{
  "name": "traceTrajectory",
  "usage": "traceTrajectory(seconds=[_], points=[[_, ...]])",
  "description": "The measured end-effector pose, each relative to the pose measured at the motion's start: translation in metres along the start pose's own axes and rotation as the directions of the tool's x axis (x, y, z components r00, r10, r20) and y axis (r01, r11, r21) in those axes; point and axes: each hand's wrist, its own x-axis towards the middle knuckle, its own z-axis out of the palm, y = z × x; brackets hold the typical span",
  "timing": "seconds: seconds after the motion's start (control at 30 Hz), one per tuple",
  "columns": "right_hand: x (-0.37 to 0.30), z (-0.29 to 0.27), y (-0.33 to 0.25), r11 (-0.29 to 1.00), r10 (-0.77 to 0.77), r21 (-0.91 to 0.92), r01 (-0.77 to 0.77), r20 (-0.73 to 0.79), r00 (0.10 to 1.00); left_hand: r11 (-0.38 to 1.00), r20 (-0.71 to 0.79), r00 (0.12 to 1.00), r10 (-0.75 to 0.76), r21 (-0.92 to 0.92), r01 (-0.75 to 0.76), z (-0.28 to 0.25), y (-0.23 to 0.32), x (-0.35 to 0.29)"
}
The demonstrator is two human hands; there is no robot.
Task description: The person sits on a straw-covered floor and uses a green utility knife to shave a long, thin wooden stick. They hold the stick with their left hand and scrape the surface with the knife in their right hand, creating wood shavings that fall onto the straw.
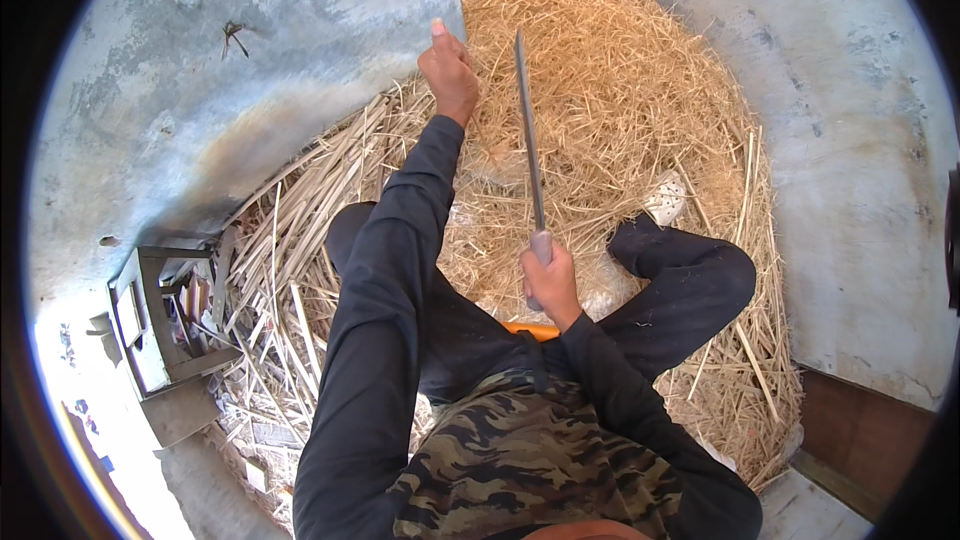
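My right hand [552,282] is wrapped round the greyish handle of a long machete [529,130]. Its narrow dark blade points away from me, over the straw. Farther forward and to the left, my left hand [448,77] is closed, fingers curled in and thumb sticking up; nothing shows in it. That hand is close to the edge of the grey wall panel [330,60], to the left of the blade tip. Beneath both hands spreads a deep layer of dry yellow straw [600,90].
Long split stalks [300,210] lie heaped on the left, by a small wooden frame box [170,315] with odds and ends inside. A worn grey wall [830,140] rises on the right. My bent legs straddle the straw, a light perforated shoe [666,198] on the right foot.
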Motion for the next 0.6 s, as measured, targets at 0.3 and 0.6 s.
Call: traceTrajectory(seconds=[0.3, 0.6], points=[[0.051, -0.009, 0.136, 0.823, 0.367, -0.447, -0.350, -0.053, 0.929, 0.991, -0.093, 0.995, 0.036, 0.131, -0.024, 0.010, -0.014, 0.013], [0.028, 0.020, 0.048, 1.000, 0.023, 0.008, -0.023, -0.089, 0.996, 0.979, -0.109, 0.986, 0.126, 0.177, -0.105, 0.011, -0.012, 0.013]])
